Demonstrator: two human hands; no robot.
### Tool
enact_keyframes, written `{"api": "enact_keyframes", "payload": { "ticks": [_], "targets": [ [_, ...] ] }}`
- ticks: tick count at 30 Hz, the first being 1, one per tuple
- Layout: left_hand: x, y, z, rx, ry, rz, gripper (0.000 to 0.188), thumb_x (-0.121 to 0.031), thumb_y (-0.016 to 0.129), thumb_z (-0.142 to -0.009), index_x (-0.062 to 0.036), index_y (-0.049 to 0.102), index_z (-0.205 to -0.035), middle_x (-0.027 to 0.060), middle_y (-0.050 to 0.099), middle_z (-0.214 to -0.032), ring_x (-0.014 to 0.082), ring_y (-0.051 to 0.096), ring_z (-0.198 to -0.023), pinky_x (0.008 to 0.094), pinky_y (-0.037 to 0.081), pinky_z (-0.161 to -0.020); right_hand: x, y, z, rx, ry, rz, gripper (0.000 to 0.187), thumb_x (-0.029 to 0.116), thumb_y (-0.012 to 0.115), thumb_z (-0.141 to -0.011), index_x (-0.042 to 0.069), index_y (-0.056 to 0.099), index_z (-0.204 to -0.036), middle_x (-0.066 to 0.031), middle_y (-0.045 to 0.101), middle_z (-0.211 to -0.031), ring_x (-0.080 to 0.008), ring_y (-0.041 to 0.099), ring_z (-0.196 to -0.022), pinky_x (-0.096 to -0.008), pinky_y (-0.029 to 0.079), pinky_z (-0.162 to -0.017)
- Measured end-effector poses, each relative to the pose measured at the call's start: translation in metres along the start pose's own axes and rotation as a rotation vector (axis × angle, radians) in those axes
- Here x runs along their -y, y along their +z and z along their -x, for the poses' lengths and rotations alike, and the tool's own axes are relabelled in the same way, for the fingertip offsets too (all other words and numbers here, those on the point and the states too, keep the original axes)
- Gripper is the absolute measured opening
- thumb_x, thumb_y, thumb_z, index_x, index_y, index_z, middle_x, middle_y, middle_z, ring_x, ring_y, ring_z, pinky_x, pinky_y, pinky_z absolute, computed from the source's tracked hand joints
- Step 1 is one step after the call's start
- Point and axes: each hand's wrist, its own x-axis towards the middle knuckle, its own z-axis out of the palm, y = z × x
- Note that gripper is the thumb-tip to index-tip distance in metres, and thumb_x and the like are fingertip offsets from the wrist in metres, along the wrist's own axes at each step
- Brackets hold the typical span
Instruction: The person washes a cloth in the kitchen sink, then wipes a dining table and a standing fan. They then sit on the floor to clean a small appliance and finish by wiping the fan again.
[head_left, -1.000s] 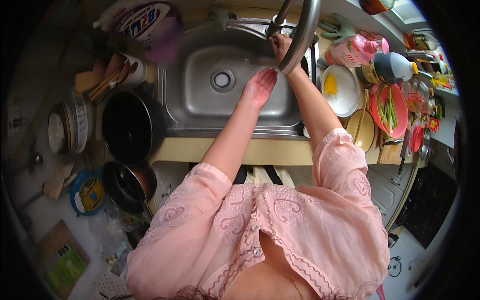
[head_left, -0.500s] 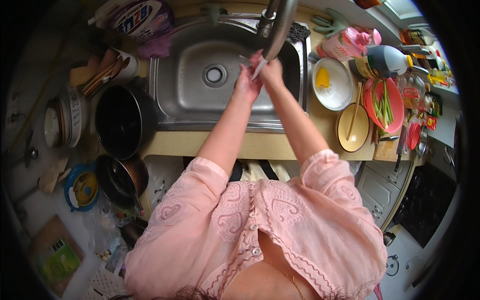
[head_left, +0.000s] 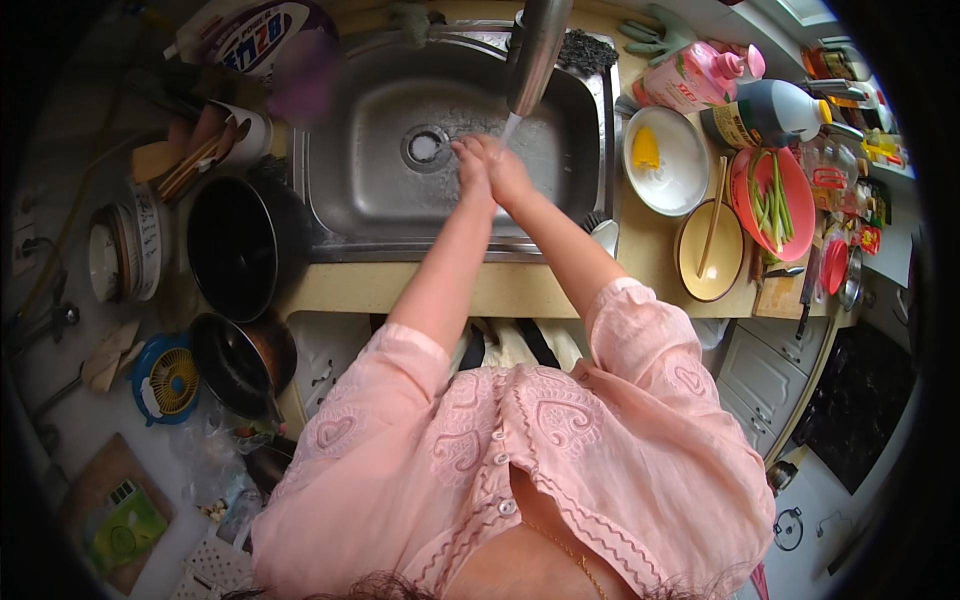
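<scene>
Water runs from the metal tap (head_left: 530,85) onto my two hands, which are pressed together over the steel sink (head_left: 350,205). My right hand (head_left: 503,170) lies across the left, its fingers curled over it. Beneath it is my left hand (head_left: 473,180), with its fingers mostly hidden by the right. I see no object between them, though the space inside is covered. Left of the hands is the round drain (head_left: 426,148), and wet splashes show on the basin floor.
A white bowl (head_left: 682,185) with a yellow piece, a cream bowl (head_left: 722,270) with chopsticks and a red basin (head_left: 797,235) of green stalks stand right. A brush (head_left: 602,232) lies on the sink's front edge. Left is a black pot (head_left: 245,250).
My hands have come away from the tap, toward me and slightly left, and pressed closer together. Water now splashes on the basin floor. The brush by my right forearm has come into view.
</scene>
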Motion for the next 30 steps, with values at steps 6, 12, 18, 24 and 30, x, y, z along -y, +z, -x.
{"api": "enact_keyframes", "payload": {
  "ticks": [6, 12, 18, 24, 30],
  "targets": [
    [-0.008, -0.015, 0.005, 0.122, 0.088, -0.365, 0.042, -0.043, 0.039, -0.088, -0.006, 0.054, -0.075, 0.0061, 0.055, -0.07, 0.0147, 0.054, -0.061, 0.0271, 0.042, -0.049, 0.004, -0.012, -0.017, 0.376, 0.741, -0.232, 0.053, 0.055, 0.036, -0.083, 0.006, 0.057, -0.077, -0.0112, 0.06, -0.07, -0.0247, 0.06, -0.069, -0.0367, 0.046, -0.062],
    [0.009, 0.03, 0.007, 0.21, -0.036, 0.05, 0.039, -0.034, 0.048, -0.087, -0.0041, 0.046, -0.062, 0.0026, 0.048, -0.054, 0.0112, 0.043, -0.041, 0.0236, 0.033, -0.036, -0.004, -0.001, 0.02, -0.328, 0.652, -1.767, 0.057, 0.058, 0.046, -0.079, 0.007, 0.048, -0.103, -0.0077, 0.055, -0.081, -0.0194, 0.057, -0.069, -0.0337, 0.049, -0.061],
    [0.034, 0.022, -0.039, 0.182, 0.52, -0.636, 0.026, -0.028, 0.048, -0.083, -0.0058, 0.053, -0.071, 0.0063, 0.054, -0.064, 0.0147, 0.053, -0.06, 0.0261, 0.043, -0.052, 0.023, -0.019, 0.02, -0.136, 0.975, -1.212, 0.054, 0.051, 0.055, -0.078, 0.0, 0.049, -0.097, -0.0076, 0.053, -0.077, -0.0189, 0.055, -0.068, -0.033, 0.046, -0.06],
    [0.031, 0.015, 0.009, 0.146, 0.172, -0.189, 0.031, -0.031, 0.039, -0.091, -0.0059, 0.042, -0.11, 0.0152, 0.057, -0.093, 0.0265, 0.056, -0.086, 0.0352, 0.044, -0.079, -0.066, 0.018, -0.024, -0.191, 0.829, -1.545, 0.018, 0.021, 0.045, -0.088, 0.004, 0.052, -0.091, -0.0075, 0.055, -0.082, -0.0202, 0.053, -0.077, -0.0334, 0.046, -0.071],
    [-0.019, -0.015, -0.022, 0.339, -0.329, 0.016, 0.034, -0.038, 0.042, -0.088, -0.0093, 0.044, -0.072, 0.0071, 0.051, -0.065, 0.0275, 0.055, -0.068, 0.0429, 0.049, -0.069, -0.014, 0.022, 0.027, -0.071, 0.576, -1.715, 0.023, 0.007, 0.04, -0.088, 0.001, 0.047, -0.109, -0.0082, 0.053, -0.106, -0.0182, 0.048, -0.102, -0.0294, 0.041, -0.087]
  ]
}}
